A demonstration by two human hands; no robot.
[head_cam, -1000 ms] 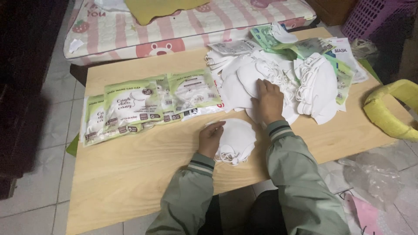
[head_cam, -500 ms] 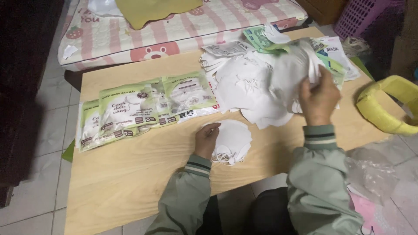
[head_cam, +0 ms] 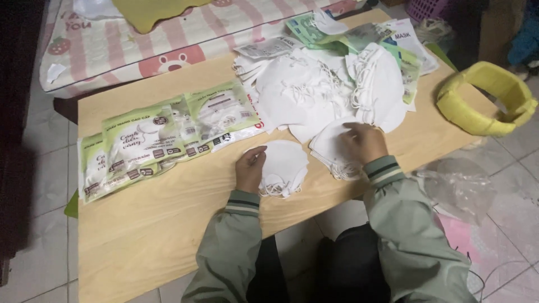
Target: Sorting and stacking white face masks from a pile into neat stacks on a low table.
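Note:
My left hand (head_cam: 250,167) rests on the left edge of a small stack of folded white face masks (head_cam: 285,166) lying on the wooden table (head_cam: 146,224). Just to its right, my right hand (head_cam: 365,142) grips several white masks (head_cam: 332,147) against the table. Behind both hands spreads a loose heap of white masks (head_cam: 325,90) with tangled ear loops.
Sealed green-and-clear mask packets (head_cam: 163,134) lie overlapped at the table's left. Empty packets (head_cam: 365,33) sit behind the heap. A yellow ring-shaped object (head_cam: 487,101) sits off the right edge, crumpled clear plastic (head_cam: 457,188) on the floor, a striped mat (head_cam: 168,33) beyond.
My right hand rose to the loose heap, then came back down toward me with several masks, now beside the small stack. My left hand stayed on the stack.

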